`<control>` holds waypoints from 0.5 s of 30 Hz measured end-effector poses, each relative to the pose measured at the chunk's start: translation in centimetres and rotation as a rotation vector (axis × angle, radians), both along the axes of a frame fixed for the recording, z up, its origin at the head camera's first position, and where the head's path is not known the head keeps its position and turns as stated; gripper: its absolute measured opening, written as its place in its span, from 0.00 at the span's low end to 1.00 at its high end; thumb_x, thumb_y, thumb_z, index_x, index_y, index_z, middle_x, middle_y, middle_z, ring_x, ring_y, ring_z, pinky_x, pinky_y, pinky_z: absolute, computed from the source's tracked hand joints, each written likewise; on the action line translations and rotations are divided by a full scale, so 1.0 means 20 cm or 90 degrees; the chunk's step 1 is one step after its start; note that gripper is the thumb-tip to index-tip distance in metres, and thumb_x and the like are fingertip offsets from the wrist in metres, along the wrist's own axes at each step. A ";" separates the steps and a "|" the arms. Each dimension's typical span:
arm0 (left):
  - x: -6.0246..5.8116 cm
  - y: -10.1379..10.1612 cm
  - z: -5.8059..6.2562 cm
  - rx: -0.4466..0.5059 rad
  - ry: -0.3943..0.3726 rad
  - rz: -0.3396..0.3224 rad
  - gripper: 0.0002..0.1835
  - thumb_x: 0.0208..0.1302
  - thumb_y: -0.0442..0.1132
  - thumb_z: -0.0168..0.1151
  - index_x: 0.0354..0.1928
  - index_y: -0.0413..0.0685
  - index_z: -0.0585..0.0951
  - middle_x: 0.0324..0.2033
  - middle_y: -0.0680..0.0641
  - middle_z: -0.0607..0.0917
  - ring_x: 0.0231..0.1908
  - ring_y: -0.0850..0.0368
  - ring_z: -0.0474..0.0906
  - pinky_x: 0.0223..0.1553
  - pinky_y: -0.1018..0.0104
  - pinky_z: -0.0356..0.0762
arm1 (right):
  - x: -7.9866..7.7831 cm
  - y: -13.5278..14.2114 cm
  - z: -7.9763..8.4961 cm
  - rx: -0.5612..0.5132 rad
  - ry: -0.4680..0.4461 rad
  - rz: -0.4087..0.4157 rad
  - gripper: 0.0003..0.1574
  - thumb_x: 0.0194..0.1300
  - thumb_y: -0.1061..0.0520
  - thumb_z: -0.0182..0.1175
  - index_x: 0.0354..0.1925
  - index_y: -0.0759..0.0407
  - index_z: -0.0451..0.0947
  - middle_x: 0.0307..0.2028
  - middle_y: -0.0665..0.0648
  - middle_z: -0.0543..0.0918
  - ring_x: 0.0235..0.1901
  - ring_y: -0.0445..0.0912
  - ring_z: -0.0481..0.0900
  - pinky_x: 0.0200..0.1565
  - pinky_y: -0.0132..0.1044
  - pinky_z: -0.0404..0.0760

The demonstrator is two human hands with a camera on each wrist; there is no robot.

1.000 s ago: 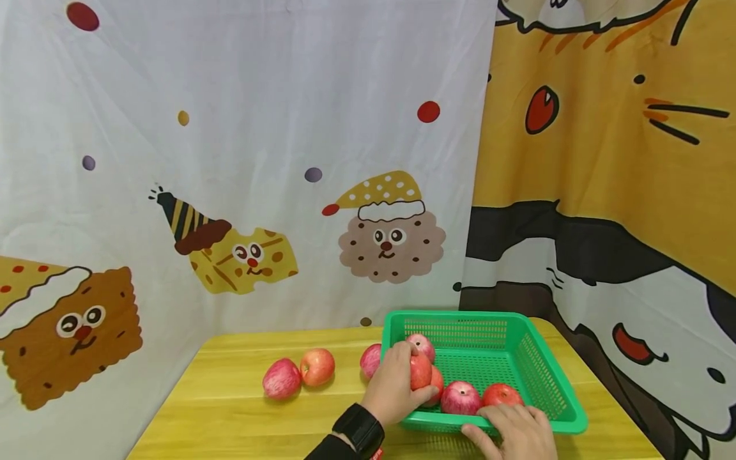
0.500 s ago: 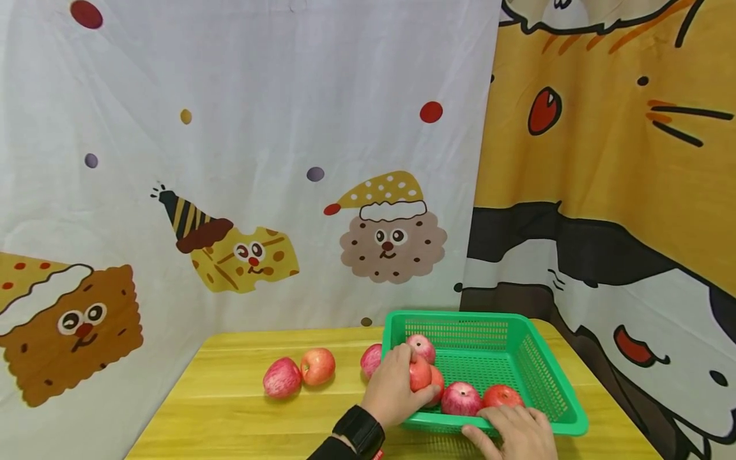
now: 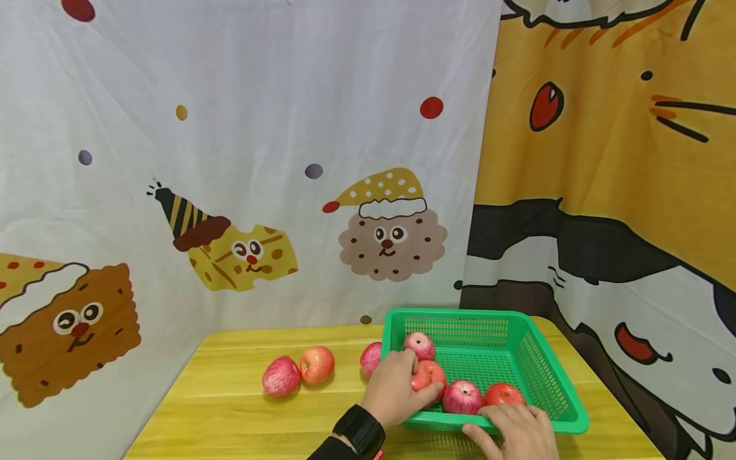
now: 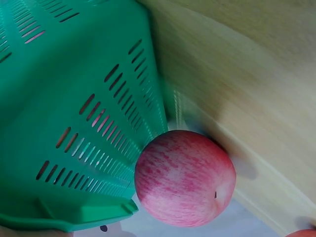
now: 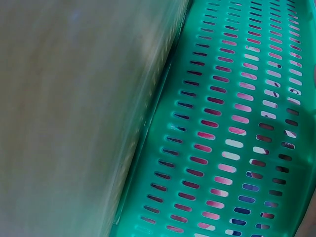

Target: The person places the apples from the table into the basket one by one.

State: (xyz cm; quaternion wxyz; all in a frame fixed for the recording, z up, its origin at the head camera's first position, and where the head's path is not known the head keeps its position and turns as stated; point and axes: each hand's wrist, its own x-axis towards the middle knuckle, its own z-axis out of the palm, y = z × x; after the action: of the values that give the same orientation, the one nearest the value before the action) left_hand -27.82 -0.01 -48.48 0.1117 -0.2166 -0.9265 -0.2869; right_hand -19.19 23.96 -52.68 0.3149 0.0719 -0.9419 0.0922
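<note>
My left hand [image 3: 393,388] reaches over the near left side of the green plastic basket [image 3: 566,383]. Its thumb and fingers curl about a red apple [image 3: 421,379], which is partly hidden by them and overlaps another apple [image 3: 435,370]. My right hand [image 3: 517,431] grips the basket's near rim, fingers over the top and thumb on the outside. Just inside that rim sit a striped apple [image 3: 463,397] and a redder apple [image 3: 503,394]. Farther back in the basket, a pinkish apple [image 3: 420,345] lies beyond my left fingers.
Outside the basket's left wall rests one apple [image 4: 185,177], partly hidden by the basket in the head view. Two more, a dark pink apple [image 3: 282,376] and a yellowish-red apple [image 3: 317,365], lie side by side on the wooden table [image 3: 230,415]. A patterned curtain [image 3: 259,128] hangs behind.
The apple in my left hand has sunk slightly in the basket, and the fingers have come down with it. My right hand stays on the rim.
</note>
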 end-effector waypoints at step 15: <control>0.01 0.00 0.00 -0.080 0.072 -0.013 0.20 0.70 0.61 0.69 0.27 0.58 0.78 0.24 0.63 0.73 0.32 0.65 0.67 0.36 0.72 0.68 | 0.01 0.01 -0.01 0.010 0.013 0.006 0.24 0.56 0.24 0.74 0.34 0.38 0.86 0.33 0.40 0.88 0.38 0.43 0.85 0.51 0.54 0.78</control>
State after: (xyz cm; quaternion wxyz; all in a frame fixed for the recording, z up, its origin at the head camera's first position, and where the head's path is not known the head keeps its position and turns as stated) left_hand -27.63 0.02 -48.43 0.1469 -0.2483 -0.9326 -0.2167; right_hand -19.06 24.13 -52.80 0.3238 0.0800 -0.9388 0.0860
